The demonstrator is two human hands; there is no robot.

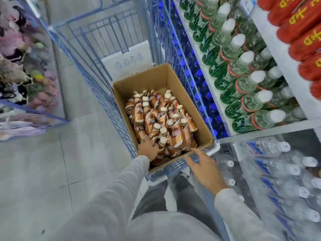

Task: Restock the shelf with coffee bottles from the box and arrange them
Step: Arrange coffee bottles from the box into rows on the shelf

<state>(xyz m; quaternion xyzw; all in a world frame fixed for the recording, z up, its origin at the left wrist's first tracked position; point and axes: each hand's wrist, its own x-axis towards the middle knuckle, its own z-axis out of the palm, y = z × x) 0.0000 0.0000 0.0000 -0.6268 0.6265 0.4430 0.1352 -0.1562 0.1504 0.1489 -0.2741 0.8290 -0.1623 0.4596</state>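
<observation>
1. Head view: the left hand (147, 148) is lowered into the box (175, 79). Its fingers are laid over a bottle (162, 148) in the near-left corner; a real grip cannot be told.
2. The right hand (203, 165) is spread with nothing held, over the cart (104, 87) rim just right of the left hand.
3. Bottles (156, 117) are heaped loose beyond the left fingers; the box is judged nearly full.
4. No coffee is seen on the shelf (284, 66) right of the right hand. Restocking is judged barely begun; arranging is all left.

Shop aisle: shelf (295, 70) stacked with bottled drinks (250, 80), blue wire cart (97, 54), tiled floor (43, 162).
</observation>
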